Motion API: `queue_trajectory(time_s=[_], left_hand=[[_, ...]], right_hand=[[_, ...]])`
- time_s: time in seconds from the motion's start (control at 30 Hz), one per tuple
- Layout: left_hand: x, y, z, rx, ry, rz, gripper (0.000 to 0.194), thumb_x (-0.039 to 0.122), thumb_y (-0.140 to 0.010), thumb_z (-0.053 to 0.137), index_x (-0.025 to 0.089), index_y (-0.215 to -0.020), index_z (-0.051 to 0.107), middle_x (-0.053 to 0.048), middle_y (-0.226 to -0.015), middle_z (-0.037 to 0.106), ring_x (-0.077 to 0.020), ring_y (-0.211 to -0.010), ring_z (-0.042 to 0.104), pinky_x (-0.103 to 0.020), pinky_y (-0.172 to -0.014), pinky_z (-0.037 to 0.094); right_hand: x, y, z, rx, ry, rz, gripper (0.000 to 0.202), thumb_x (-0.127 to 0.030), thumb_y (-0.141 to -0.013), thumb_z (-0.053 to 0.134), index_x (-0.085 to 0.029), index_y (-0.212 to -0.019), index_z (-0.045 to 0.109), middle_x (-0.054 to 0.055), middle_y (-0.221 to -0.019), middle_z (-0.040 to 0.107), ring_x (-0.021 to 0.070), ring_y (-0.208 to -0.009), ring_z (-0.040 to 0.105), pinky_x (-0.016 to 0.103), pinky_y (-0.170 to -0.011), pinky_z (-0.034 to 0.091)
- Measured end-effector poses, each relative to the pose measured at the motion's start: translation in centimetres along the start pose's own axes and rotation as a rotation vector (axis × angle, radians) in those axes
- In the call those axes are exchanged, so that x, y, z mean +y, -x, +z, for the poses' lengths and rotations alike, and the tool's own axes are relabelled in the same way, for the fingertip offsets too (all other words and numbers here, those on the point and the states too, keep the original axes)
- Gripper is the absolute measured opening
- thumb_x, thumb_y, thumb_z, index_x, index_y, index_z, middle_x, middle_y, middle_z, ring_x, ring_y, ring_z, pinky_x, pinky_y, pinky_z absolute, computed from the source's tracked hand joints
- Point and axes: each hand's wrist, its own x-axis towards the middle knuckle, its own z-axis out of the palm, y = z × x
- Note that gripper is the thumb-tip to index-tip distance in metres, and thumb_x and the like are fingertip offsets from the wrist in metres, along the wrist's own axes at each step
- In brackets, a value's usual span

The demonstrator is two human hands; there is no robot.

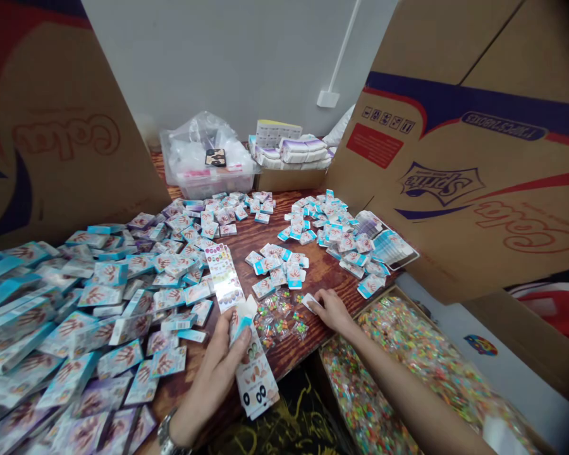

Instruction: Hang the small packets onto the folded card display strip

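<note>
My left hand (222, 354), with a metal watch on its wrist, is closed on a small blue-and-white box (241, 321) whose flap stands up, and on printed strips (258, 379) hanging below it. My right hand (330, 309) pinches a small white item (309, 302) just above the table, at the right of several small clear packets of coloured pieces (277, 316). More printed strips (224, 275) lie on the table beyond my left hand. Small hand-printed boxes (279, 266) with some open flaps lie behind the packets.
A large pile of small boxes (109, 284) covers the left side. More boxes (344, 234) lie at the right. Cartons (455, 158) flank the table (246, 243). A plastic tub (213, 183) stands at the back. A carton of coloured packets (427, 354) sits below right.
</note>
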Motion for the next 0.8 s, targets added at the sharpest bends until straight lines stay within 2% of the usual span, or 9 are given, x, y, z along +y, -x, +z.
queue_trajectory(time_s=[0.07,0.17,0.27,0.37,0.5,0.57,0.63,0.8], left_hand=[[-0.5,-0.2,-0.4,0.001,-0.136,0.052,0.050,0.045,-0.086,0.049,0.019,-0.127,0.039,-0.009,-0.115,0.058,-0.0237,-0.104,0.056,-0.036,-0.087,0.045],[-1.2,-0.4,-1.0,0.021,-0.344,0.153,0.048,0.044,-0.084,0.053,0.019,-0.123,0.042,-0.010,-0.111,0.061,-0.0250,-0.100,0.058,-0.039,-0.085,0.048],[-1.4,-0.4,-1.1,0.083,-0.482,0.290,0.044,0.039,-0.085,0.054,0.018,-0.122,0.044,-0.011,-0.110,0.060,-0.0250,-0.101,0.059,-0.040,-0.085,0.049],[-1.3,-0.2,-0.8,0.099,-0.527,0.386,0.041,0.032,-0.087,0.053,0.018,-0.124,0.043,-0.012,-0.117,0.056,-0.0241,-0.109,0.055,-0.039,-0.089,0.048],[-1.2,0.3,-0.6,0.101,-0.554,0.387,0.043,0.026,-0.088,0.052,0.019,-0.128,0.038,-0.013,-0.122,0.052,-0.0228,-0.114,0.051,-0.040,-0.094,0.045],[-1.2,0.6,-0.8,0.112,-0.547,0.379,0.043,0.024,-0.088,0.052,0.020,-0.128,0.037,-0.012,-0.122,0.052,-0.0227,-0.113,0.051,-0.041,-0.094,0.045],[-1.3,1.0,-1.0,0.120,-0.526,0.376,0.042,0.023,-0.088,0.051,0.020,-0.128,0.038,-0.012,-0.119,0.053,-0.0226,-0.110,0.052,-0.041,-0.092,0.046],[-1.4,1.5,-1.1,0.112,-0.530,0.381,0.042,0.021,-0.086,0.052,0.020,-0.126,0.038,-0.011,-0.113,0.054,-0.0223,-0.105,0.054,-0.041,-0.090,0.048]], right_hand=[[-0.3,0.3,-0.8,-0.009,0.003,-0.010,0.024,-0.041,-0.076,0.058,-0.020,-0.067,0.051,-0.001,-0.065,0.055,0.0159,-0.063,0.052,0.025,-0.058,0.034],[-1.5,1.0,-2.5,-0.017,-0.016,-0.026,0.025,-0.045,-0.079,0.055,-0.020,-0.072,0.052,-0.004,-0.059,0.053,0.0132,-0.053,0.048,0.023,-0.052,0.033],[-4.6,2.3,-4.3,0.015,-0.085,-0.136,0.021,-0.041,-0.084,0.052,-0.020,-0.085,0.055,-0.004,-0.061,0.055,0.0126,-0.053,0.050,0.023,-0.050,0.036],[-9.0,3.8,-5.2,0.071,-0.152,-0.411,0.017,-0.030,-0.087,0.051,-0.020,-0.099,0.056,0.002,-0.080,0.064,0.0142,-0.067,0.059,0.024,-0.059,0.045],[-13.3,4.9,-4.5,0.130,-0.035,-0.903,0.021,-0.017,-0.090,0.047,-0.018,-0.109,0.056,0.007,-0.099,0.065,0.0162,-0.091,0.061,0.028,-0.079,0.049],[-14.1,4.7,-3.7,0.157,0.104,-1.088,0.022,-0.013,-0.091,0.045,-0.017,-0.108,0.058,0.008,-0.100,0.065,0.0170,-0.093,0.060,0.029,-0.081,0.049],[-14.4,4.2,-3.2,0.158,0.271,-1.228,0.023,-0.011,-0.091,0.043,-0.015,-0.107,0.059,0.009,-0.097,0.065,0.0181,-0.089,0.060,0.030,-0.077,0.049],[-15.2,3.4,-3.4,0.148,0.600,-1.507,0.020,-0.011,-0.089,0.047,-0.015,-0.102,0.062,0.008,-0.092,0.065,0.0171,-0.074,0.059,0.032,-0.066,0.049]])
